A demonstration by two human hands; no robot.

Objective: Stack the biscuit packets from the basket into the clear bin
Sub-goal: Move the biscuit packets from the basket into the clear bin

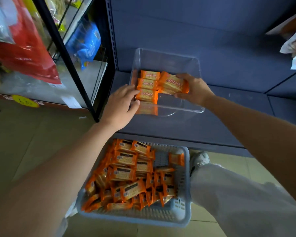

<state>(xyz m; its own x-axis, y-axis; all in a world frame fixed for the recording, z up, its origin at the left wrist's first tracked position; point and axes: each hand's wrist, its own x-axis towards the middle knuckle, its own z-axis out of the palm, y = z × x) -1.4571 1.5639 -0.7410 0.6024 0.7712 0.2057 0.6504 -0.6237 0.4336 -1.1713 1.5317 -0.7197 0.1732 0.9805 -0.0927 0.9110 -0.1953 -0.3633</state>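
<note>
A clear bin (183, 110) stands on a dark blue shelf. Along its left side lie three orange biscuit packets (148, 83) in a column. My right hand (194, 90) grips a small stack of orange packets (173, 83) inside the bin, just right of that column, tilted a little. My left hand (121, 104) rests at the bin's front left corner, its fingertips touching the nearest packet (147, 95) of the column. Below, on the floor, a light blue basket (183, 205) holds several loose orange packets (126, 173).
The dark blue shelf (229, 106) runs right and back. A black-framed glass rack (70, 65) with red and blue bags stands at the left. My leg in pale trousers and a white shoe (199, 159) are right of the basket. White bags hang at the upper right.
</note>
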